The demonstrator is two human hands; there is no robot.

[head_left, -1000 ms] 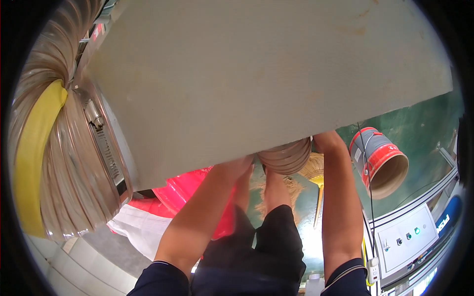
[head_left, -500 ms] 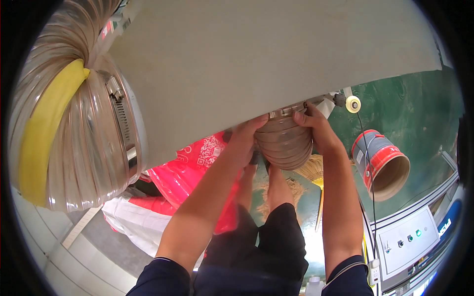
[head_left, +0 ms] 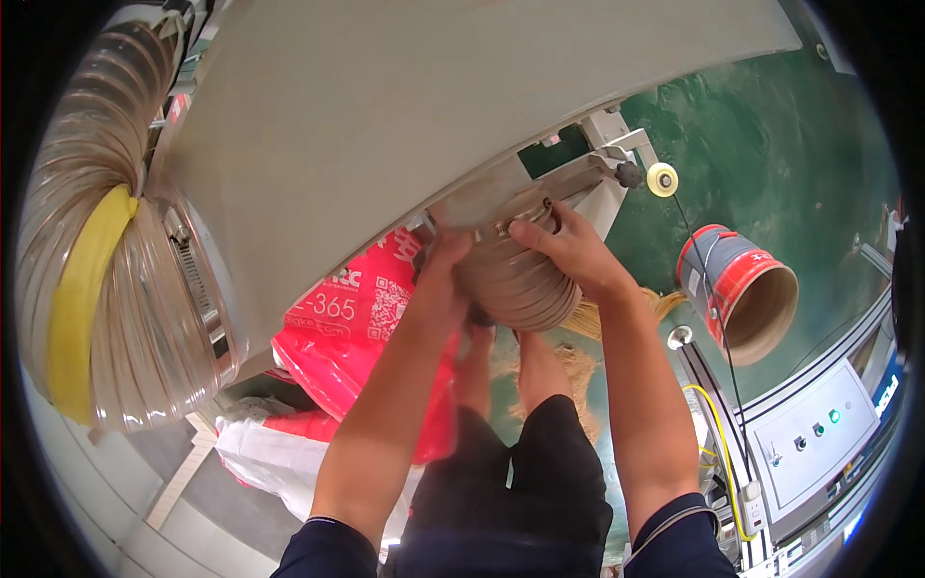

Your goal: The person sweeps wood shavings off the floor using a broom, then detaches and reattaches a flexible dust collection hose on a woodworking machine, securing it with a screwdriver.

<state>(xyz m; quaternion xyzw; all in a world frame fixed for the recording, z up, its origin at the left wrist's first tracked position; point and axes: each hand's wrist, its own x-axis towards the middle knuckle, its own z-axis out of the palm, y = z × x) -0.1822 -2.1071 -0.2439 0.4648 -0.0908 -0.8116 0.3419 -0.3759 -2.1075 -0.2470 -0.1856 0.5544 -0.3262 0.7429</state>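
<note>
Both hands grip a short, translucent ribbed hose [head_left: 521, 286] just below the edge of a large grey metal housing [head_left: 405, 106]. My left hand [head_left: 445, 267] wraps its left side, with the fingertips partly hidden. My right hand [head_left: 574, 252] holds the right side, thumb pressed near the hose's upper rim. A metal hose clamp [head_left: 528, 208] circles that top end, beside a grey metal outlet [head_left: 477, 196] under the housing. Whether the hose sits over the outlet, I cannot tell.
At left hangs a larger ribbed hose [head_left: 145, 328] with a yellow strip [head_left: 82, 299]. Red plastic bags [head_left: 337, 332] lie below the housing. A broom [head_left: 617, 318], a tipped bucket [head_left: 740, 289], a roller with a black cord [head_left: 663, 180] and a control panel [head_left: 814, 438] are at right.
The view has shifted, uncovering the outlet and a bracket under the housing. Both hands still hold the hose, which now sits slightly farther left and tilts more.
</note>
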